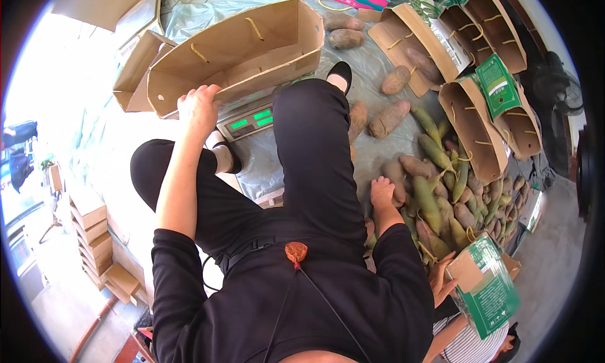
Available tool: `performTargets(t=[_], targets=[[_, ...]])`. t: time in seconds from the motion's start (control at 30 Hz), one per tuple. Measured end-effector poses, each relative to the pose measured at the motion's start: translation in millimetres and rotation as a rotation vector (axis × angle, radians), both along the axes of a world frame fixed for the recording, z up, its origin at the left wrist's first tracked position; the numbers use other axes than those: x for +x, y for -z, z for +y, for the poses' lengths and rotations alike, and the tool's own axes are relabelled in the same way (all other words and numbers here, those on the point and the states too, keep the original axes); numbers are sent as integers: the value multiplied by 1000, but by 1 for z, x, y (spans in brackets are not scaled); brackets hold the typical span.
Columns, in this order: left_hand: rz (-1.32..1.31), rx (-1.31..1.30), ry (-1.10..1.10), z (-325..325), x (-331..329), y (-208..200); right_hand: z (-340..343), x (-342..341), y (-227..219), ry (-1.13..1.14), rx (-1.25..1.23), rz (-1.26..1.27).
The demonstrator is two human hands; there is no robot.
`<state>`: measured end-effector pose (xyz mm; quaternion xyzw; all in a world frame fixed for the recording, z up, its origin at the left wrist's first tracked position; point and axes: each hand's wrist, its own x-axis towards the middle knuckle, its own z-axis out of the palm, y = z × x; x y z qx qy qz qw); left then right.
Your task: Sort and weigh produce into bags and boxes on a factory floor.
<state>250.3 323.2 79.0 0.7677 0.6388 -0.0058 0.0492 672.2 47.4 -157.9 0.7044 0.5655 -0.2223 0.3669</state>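
Observation:
My left hand (200, 108) is closed over the near rim of a large open cardboard box (233, 60) with yellow rope handles. Beneath the box is a scale (242, 121) with a lit green display. My right hand (382, 193), fingers curled downward, is at the left edge of the vegetable pile, beside a brown soil-covered tuber (394, 172). What lies under those fingers is hidden. Among the tubers, long green radish-like vegetables (426, 202) are heaped to the right of my hand.
Open cardboard boxes (463, 120) line the right, with loose tubers (389, 118) on the plastic sheet. At lower right, another person's hand (441, 278) holds a green box (485, 287). Flat cartons (91, 227) are stacked at left. A fan (558, 89) stands far right.

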Motion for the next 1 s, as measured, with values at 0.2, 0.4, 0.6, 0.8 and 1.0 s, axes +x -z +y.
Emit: performTargets(t=[0.2, 0.4, 0.6, 0.8, 1.0], targets=[[39, -28, -1, 6, 2, 3, -2, -54, 13, -420, 154, 61], [13, -19, -5, 5, 1, 1, 71, -51, -17, -288, 334, 130], [27, -21, -2, 6, 4, 0, 93, -18, -29, 24, 484, 22], [-3, -15, -5, 8, 0, 7, 80, -15, -24, 125, 407, -13], [16, -3, -35, 5, -1, 1, 12, -1, 2, -79, 275, -66]])
